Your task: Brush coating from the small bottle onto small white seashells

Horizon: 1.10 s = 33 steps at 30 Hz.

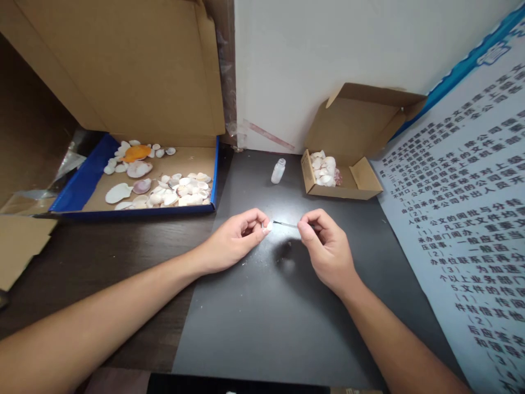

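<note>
My left hand (235, 241) pinches a small white shell (269, 225) between thumb and fingertips, above the dark grey mat (246, 339). From the right, my right hand (328, 249) is closed on a thin brush (286, 224); its dark tip points at the shell, very close to it. Whether the tip touches the shell cannot be made out. A small uncapped glass bottle (278, 172) with whitish contents stands on the mat beyond my hands. White crumbs lie on the mat below my left hand.
At the back left, an open blue-edged box (98, 186) holds many shells and an orange one. A smaller open cardboard box (348, 191) with white shells sits at the back right. A printed sheet (463, 219) slopes along the right side.
</note>
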Available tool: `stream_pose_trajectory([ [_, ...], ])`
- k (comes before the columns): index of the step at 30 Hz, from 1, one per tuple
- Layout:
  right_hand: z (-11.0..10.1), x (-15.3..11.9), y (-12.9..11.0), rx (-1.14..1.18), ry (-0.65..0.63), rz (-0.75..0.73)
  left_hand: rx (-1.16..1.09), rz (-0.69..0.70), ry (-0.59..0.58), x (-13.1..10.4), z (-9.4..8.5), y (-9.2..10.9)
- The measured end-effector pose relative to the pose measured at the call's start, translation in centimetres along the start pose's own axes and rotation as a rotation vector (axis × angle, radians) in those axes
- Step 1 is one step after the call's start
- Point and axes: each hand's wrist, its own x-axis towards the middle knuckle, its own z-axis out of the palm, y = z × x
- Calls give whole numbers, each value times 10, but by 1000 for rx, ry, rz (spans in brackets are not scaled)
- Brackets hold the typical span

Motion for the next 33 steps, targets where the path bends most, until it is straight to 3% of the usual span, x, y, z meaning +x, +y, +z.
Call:
stream_pose_trajectory([
  [4,0,0,0,77,-48,7,2,0,-8,0,0,-1],
  [8,1,-1,-3,-51,-26,-2,-33,-15,-39,-1,-1,-5],
  [13,2,-3,-6,134,-83,15,-129,-54,-92,-1,-2,-7],
  [18,2,-4,-4,16,5,4,-166,-53,-82,0,-2,-3],
  [23,2,-4,-4,110,-107,11,-198,-84,-98,-1,-3,-1],
  [28,4,-4,-5,-16,-27,-1,-206,-92,-116,-1,-3,-3],
  [33,3,-4,-5,-3,-87,-14,-250,-135,-110,0,-4,0],
])
